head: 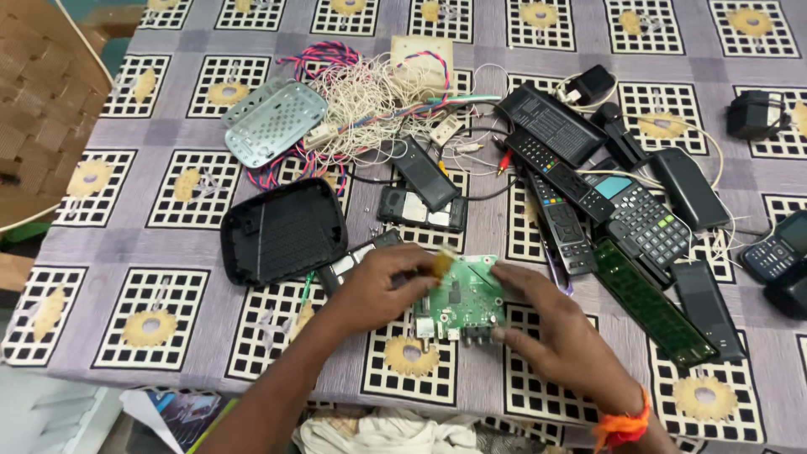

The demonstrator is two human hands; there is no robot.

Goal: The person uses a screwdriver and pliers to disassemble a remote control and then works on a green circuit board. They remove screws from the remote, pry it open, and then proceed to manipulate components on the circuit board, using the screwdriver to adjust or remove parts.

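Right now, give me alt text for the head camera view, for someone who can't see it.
Two hands hold a green circuit board on a patterned tablecloth; the left hand also grips a yellow-handled tool, and the right hand steadies the board's edge. Behind lie a black plastic cover, remote controls, a calculator and tangled wires.

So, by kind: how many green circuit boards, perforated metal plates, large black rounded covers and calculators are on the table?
Green circuit boards: 2
Perforated metal plate: 1
Large black rounded cover: 1
Calculator: 1
Total: 5
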